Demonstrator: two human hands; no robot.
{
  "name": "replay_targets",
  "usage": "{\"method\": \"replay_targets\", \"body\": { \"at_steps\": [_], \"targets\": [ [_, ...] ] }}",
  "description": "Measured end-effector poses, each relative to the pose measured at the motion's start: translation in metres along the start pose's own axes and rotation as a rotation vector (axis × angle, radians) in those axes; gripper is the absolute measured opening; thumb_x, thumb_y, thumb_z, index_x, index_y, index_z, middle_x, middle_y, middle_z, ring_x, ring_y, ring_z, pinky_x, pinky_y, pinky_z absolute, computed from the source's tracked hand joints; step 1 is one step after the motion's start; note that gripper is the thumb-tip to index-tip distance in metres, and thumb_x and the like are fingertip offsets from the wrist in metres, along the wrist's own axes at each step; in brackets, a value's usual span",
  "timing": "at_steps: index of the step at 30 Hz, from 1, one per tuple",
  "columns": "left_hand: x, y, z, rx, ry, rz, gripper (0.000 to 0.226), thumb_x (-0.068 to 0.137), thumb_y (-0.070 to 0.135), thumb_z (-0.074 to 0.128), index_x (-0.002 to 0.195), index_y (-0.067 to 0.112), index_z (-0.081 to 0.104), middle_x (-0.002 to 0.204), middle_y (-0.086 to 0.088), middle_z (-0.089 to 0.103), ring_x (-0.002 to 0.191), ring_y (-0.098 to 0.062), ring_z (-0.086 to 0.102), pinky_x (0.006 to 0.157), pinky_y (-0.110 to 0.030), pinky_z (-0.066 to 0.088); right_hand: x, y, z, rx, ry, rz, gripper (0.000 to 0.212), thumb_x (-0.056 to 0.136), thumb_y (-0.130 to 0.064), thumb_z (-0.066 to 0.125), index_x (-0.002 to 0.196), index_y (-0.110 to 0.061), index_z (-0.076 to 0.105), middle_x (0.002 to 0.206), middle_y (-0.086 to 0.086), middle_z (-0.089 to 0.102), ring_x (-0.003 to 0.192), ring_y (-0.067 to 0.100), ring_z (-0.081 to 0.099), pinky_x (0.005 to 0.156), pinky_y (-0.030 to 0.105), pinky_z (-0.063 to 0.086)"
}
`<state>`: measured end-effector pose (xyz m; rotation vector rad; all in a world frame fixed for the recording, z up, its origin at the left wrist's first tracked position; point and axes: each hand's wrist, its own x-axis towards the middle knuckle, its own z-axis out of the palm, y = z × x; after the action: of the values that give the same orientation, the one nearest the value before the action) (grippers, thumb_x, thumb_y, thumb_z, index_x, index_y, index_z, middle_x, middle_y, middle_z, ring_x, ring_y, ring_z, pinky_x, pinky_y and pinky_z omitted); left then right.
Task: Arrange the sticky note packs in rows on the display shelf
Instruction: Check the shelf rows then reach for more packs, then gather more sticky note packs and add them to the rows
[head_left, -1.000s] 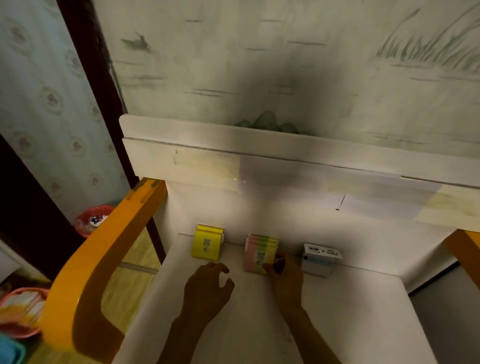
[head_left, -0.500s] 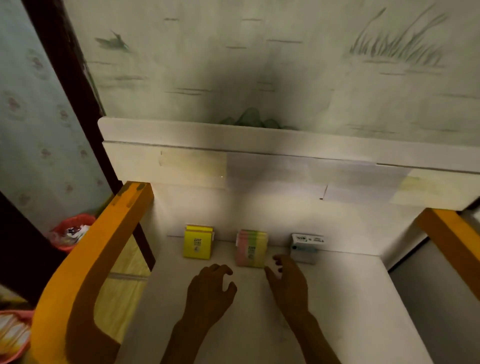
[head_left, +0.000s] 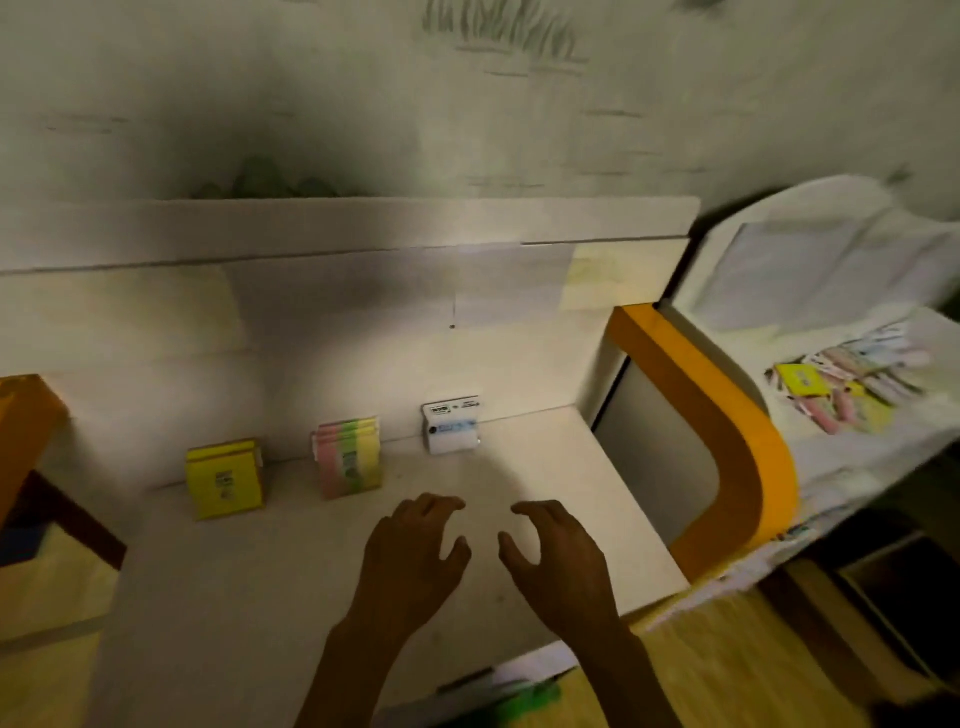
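The left hand's (head_left: 410, 558) fingers (head_left: 434, 506) are loosely curled and spread, holding nothing, and hover over the shelf (head_left: 260, 582) near its middle. The right hand's (head_left: 558, 564) fingers (head_left: 530, 512) are likewise loosely curled, apart and empty, just beside the left hand, thumbs facing each other across a small gap. Neither hand touches a pack.

Three packs stand in a row along the shelf's back edge, well apart from one another: a yellow pack (head_left: 224, 479) toward the left, a striped pack (head_left: 349, 457) of pink, green and yellow in the middle, and a white pack (head_left: 451, 426) with a blue label to the right, against the back panel (head_left: 363, 332). Orange side rails (head_left: 727, 441) bound the shelf at its right and left edges.

Beyond the right rail, on a white surface (head_left: 857, 452), lies a loose pile of packs (head_left: 841, 384), blurred, with a yellow one on its left side.
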<state>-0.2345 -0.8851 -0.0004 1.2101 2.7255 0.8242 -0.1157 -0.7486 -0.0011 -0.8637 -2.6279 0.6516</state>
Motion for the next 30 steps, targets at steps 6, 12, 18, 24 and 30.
{"method": "replay_targets", "body": {
  "at_steps": [6,12,18,24,30],
  "targets": [
    [-0.018,0.059,0.03,-0.005,0.038,0.083,0.036,0.088,0.039,0.061,0.123,0.03,0.061,0.12,0.012,0.063,0.105,-0.01,0.06,0.085,-0.024,0.047,-0.042,0.051,-0.042,0.041,0.012,0.035,0.043,0.088,-0.052,0.055,0.126,-0.033,0.057,0.124,-0.015,0.06,0.114,0.006,0.055,0.089,0.018,0.043],
    [-0.044,0.155,0.064,0.01,0.036,0.079,0.043,0.086,0.047,0.045,0.121,0.032,0.063,0.118,0.013,0.064,0.102,-0.009,0.061,0.085,-0.025,0.05,-0.091,0.138,-0.101,0.107,0.019,0.075,0.038,0.087,-0.051,0.056,0.122,-0.036,0.058,0.123,-0.016,0.06,0.103,0.005,0.061,0.084,0.018,0.049],
    [-0.077,0.26,0.1,-0.027,0.022,0.078,0.039,0.09,0.047,0.047,0.121,0.029,0.063,0.12,0.01,0.065,0.102,-0.011,0.06,0.086,-0.027,0.049,-0.141,0.237,-0.167,0.106,0.043,0.12,0.032,0.09,-0.049,0.057,0.121,-0.038,0.057,0.12,-0.019,0.059,0.105,0.001,0.055,0.083,0.013,0.041],
    [-0.081,0.353,0.137,-0.052,-0.12,0.114,0.037,0.093,0.05,0.043,0.123,0.033,0.056,0.124,0.011,0.06,0.108,-0.009,0.057,0.09,-0.025,0.048,-0.169,0.318,-0.222,0.109,0.062,0.177,0.03,0.09,-0.044,0.057,0.12,-0.042,0.056,0.12,-0.019,0.058,0.105,0.005,0.057,0.082,0.023,0.05],
    [-0.055,0.414,0.175,-0.06,-0.061,0.064,0.034,0.091,0.041,0.057,0.125,0.038,0.055,0.116,0.014,0.063,0.096,-0.005,0.062,0.081,-0.022,0.053,-0.166,0.373,-0.257,0.111,0.08,0.237,0.025,0.09,-0.043,0.058,0.115,-0.042,0.057,0.117,-0.021,0.057,0.095,0.001,0.057,0.077,0.022,0.049]
  ]
}}
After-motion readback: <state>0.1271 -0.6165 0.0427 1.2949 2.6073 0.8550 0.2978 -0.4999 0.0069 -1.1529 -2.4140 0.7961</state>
